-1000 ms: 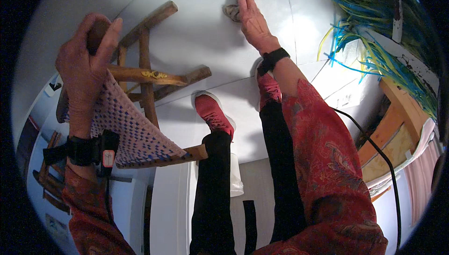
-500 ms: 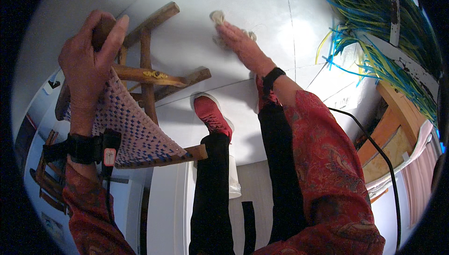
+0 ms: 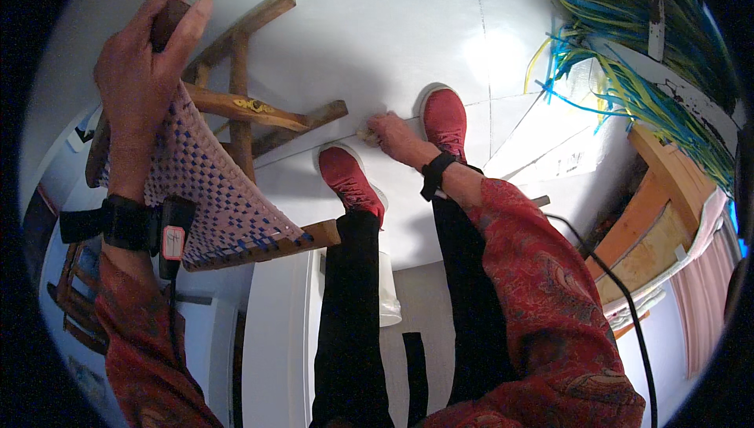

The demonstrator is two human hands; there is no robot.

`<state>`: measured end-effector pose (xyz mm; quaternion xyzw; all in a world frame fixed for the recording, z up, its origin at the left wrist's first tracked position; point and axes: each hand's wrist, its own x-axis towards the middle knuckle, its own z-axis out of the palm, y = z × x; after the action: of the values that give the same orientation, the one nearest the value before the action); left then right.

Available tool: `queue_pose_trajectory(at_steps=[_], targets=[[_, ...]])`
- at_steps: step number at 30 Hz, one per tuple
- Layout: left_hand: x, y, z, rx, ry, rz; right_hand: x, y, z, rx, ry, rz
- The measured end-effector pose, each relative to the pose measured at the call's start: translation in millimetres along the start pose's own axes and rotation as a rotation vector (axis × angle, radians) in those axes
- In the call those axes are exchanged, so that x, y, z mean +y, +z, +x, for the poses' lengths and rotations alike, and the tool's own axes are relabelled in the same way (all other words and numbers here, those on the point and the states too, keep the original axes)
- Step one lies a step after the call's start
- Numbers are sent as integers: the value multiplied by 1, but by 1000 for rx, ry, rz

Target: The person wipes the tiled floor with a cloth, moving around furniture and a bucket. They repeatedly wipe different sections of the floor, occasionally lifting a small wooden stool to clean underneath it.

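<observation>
A wooden folding stool [image 3: 236,106] with a seat woven in pale pink and blue [image 3: 208,184] is tilted on my left. My left hand [image 3: 141,67] is wrapped round the end of one of its wooden bars. Near the floor, between the stool's leg and my red shoes, my right hand [image 3: 397,139] is closed on a crumpled beige cloth [image 3: 367,137]. Most of the cloth is hidden behind the fingers. The cloth is just beyond the toe of my left shoe [image 3: 343,173].
Bundles of green, blue and yellow plastic strips [image 3: 628,27] hang at the upper right beside a peeling white bar [image 3: 667,86]. A wooden piece of furniture [image 3: 656,200] stands at the right. A black cable [image 3: 620,279] runs past my right arm. Behind my legs is a white bucket [image 3: 388,294].
My right hand has drawn the cloth back toward my feet, closing round it. The stool and my left hand have shifted slightly upward in view. My right shoe now shows fully.
</observation>
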<state>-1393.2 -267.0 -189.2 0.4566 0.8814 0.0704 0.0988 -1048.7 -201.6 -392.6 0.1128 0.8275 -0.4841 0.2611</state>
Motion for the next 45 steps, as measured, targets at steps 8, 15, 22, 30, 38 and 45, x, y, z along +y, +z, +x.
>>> queue_pose_trajectory(at_steps=[8, 15, 22, 30, 38, 45], targets=[[-3, 4, 0, 67, 69, 102, -28, -14, -32, -302, 457, 996], [2, 4, 3, -31, -36, 37, -64, -48, -52, -261, 324, 1282], [8, 0, 5, -115, -99, -115, -96, -68, -58, -62, 374, 1353], [24, -17, 16, -209, -208, -177, -135, -49, -59, -353, 278, 1414], [95, -31, 47, -392, -100, -147, -158, -82, -87, -324, 57, 1339], [210, -32, 132, -261, 217, -275, -104, -164, -137, 206, 174, 1786]])
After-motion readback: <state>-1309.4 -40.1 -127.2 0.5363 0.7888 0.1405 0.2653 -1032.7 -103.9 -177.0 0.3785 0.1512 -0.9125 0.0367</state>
